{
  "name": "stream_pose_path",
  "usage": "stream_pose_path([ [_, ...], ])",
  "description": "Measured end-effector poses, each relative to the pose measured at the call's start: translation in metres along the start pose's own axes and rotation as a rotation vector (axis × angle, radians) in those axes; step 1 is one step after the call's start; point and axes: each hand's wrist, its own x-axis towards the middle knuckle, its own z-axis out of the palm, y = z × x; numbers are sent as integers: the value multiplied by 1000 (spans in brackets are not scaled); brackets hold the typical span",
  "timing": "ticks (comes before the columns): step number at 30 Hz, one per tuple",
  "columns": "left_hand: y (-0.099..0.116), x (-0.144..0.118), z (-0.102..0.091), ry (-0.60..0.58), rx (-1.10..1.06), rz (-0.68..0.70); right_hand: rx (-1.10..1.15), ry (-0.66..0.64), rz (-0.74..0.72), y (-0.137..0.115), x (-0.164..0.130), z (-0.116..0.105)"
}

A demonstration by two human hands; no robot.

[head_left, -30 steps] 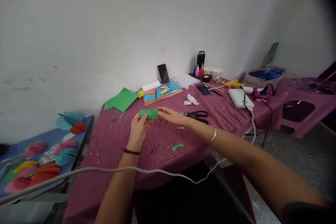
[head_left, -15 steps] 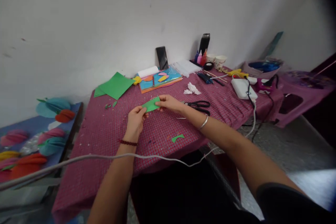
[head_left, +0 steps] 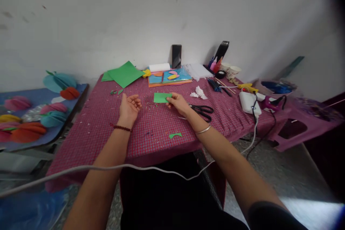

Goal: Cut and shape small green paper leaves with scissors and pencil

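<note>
While the right hand point(head_left: 178, 102) pinches a small green paper rectangle point(head_left: 162, 97) by its near right corner, the piece sits low over the middle of the bench point(head_left: 94, 129), which is draped in a pink checked cloth; whether the paper lies flat on the cloth or just above it cannot be told. A silver bangle circles that wrist. The left hand point(head_left: 129, 107) hovers apart from the paper to its left, palm turned up, fingers loosely spread and holding nothing, a dark beaded band at the wrist.

Black-handled scissors point(head_left: 202, 110) lie just beside the right hand, and a crumpled white scrap point(head_left: 198, 93) rests beyond them. A curved green offcut point(head_left: 175, 135) lies nearer the bench's front edge, between the two forearms. Toward the wall sit a large green sheet point(head_left: 124, 73), a stack of coloured papers point(head_left: 168, 77) with a white roll behind it, and a dark phone point(head_left: 176, 56) propped upright against the wall. At the far right corner stand small paint bottles point(head_left: 215, 65) and paper cups point(head_left: 232, 70); a yellow glue gun point(head_left: 246, 87) and a white box point(head_left: 249, 102) with a black lead lie close by. A white cable point(head_left: 107, 169) runs across the foreground under both arms. Folded paper decorations point(head_left: 56, 81) in pink, teal and orange rest on a blue board at the left.
</note>
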Motion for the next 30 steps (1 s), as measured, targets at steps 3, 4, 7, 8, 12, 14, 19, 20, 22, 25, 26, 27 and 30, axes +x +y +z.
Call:
stream_pose_path([
  [3,-3,-4,3,-88,73,-5,0,-21,5,1,-1,3],
  [4,-5,-6,5,-128,108,-12,-1,-30,7,2,-1,4],
  [7,-12,-14,10,-269,241,-49,-10,-59,13,1,-4,5],
  [8,-16,-16,12,-311,288,-61,-13,-69,15,1,-4,5],
  [12,-26,-21,14,-378,413,-62,-18,-98,26,0,-6,6],
  [14,-27,-20,14,-362,433,-39,-15,-95,26,-1,-6,7],
  [19,-23,-16,11,-324,423,1,-17,-68,9,-1,-6,6],
  [20,-22,-16,11,-322,421,3,-21,-67,7,-1,-6,6],
  [22,-22,-17,11,-321,419,2,-31,-69,2,-1,-6,6],
  [25,-23,-18,11,-326,415,3,-52,-88,-6,0,-7,7],
  [26,-23,-18,11,-327,413,4,-61,-98,-10,-1,-7,7],
  [27,-23,-19,11,-329,412,6,-71,-110,-15,-1,-8,7],
  [30,-23,-20,12,-338,410,7,-107,-161,-38,-2,-10,6],
])
